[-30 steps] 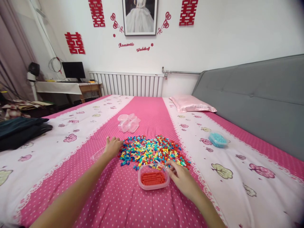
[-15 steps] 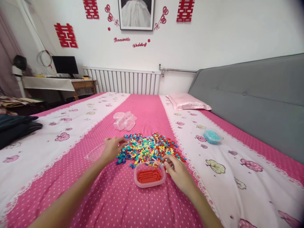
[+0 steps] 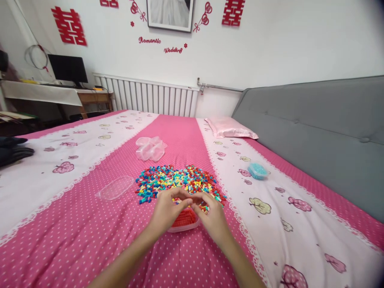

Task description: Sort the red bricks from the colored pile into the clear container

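Note:
My left hand (image 3: 168,207) and my right hand (image 3: 210,208) meet fingertip to fingertip above a clear plastic box (image 3: 183,229). Each hand is pinched closed, and whatever sits between the fingertips is too small or hidden to make out. Rows of red building bricks (image 3: 183,218) fill the bottom of the box, partly covered by my hands. Just beyond spreads a pile of small multicoloured bricks (image 3: 162,180), with blue, yellow, red, white and teal pieces mixed.
A clear lid (image 3: 116,188) lies left of the pile. Several empty clear boxes (image 3: 150,149) are heaped behind it. On the right stands a box of light-blue bricks (image 3: 258,171). A pink pillow (image 3: 230,128) rests near the grey headboard (image 3: 318,112); black gloves (image 3: 13,151) lie far left.
Both hands have left the two sides of the pile and come together over the box of red bricks. The whole view has shifted slightly.

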Action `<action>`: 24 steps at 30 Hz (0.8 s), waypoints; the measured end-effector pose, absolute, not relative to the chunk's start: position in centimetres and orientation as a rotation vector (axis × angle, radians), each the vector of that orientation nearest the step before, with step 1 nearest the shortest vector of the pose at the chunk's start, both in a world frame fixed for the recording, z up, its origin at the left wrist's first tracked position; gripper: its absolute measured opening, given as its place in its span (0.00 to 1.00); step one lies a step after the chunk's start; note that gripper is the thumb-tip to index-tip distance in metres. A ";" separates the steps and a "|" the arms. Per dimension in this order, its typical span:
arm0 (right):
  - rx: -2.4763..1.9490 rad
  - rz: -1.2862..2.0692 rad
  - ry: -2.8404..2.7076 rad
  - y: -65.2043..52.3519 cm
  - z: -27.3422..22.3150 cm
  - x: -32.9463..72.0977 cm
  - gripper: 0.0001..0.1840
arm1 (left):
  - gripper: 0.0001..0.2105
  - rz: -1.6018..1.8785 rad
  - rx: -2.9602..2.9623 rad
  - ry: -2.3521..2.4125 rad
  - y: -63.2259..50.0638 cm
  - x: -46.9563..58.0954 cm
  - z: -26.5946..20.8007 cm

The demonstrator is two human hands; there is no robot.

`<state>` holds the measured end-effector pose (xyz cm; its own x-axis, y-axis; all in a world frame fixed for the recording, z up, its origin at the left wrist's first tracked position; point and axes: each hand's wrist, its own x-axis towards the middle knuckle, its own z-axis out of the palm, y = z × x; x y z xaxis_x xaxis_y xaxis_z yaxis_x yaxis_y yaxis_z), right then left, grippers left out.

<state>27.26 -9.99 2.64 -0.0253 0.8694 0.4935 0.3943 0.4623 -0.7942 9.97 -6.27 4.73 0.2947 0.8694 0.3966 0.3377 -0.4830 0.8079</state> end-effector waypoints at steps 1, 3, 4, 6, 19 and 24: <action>-1.110 0.557 -1.611 -9.9 2.6 27.2 0.09 | 0.04 1.158 1.950 1.072 -6.2 10.1 4.6; -1.095 0.581 -1.581 -9.9 2.5 27.1 0.08 | 0.03 1.176 1.923 1.077 -6.2 10.2 4.3; -1.088 0.593 -1.573 -9.8 2.5 27.0 0.07 | 0.03 1.184 1.913 1.081 -6.2 10.1 4.3; -1.085 0.609 -1.565 -9.8 2.5 26.9 0.07 | 0.04 1.196 1.902 1.088 -6.2 10.0 4.1; -1.161 0.599 -1.575 -9.6 1.9 26.5 0.06 | 0.10 1.244 2.039 1.102 -5.9 8.9 3.2; -1.217 0.485 -1.628 -9.5 2.0 27.3 0.07 | 0.08 1.033 2.281 1.148 -6.8 7.3 2.6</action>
<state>27.34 -9.52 2.00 0.0118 0.8803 0.4743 0.4770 0.4119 -0.7764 7.28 -6.84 2.63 0.3946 0.8063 0.4408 0.5234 -0.5915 0.6134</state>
